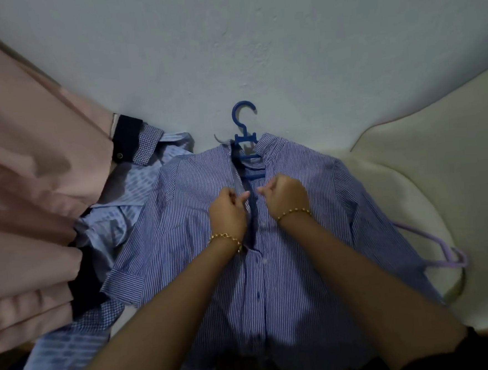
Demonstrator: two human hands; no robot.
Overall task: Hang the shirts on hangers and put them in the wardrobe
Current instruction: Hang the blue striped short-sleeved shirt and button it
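Gripping the placket of the striped shirt [296, 210], fingers [243, 197] of left hand [228, 212] and right hand [285, 195] curl.

Setting: a home, probably a bedroom.

Evidence:
- soft cream padded bedding [437, 157], right
- loose folds of pink fabric [28, 171], left
- blue-and-white striped cotton shirt [311, 209] on a blue plastic hanger [244, 121], centre
- light-blue checked shirt [117, 211] beside it, left
- lilac plastic hanger [444, 254], near right
- pale blue rough-textured surface [227, 41], far; wall or sheet undetermined
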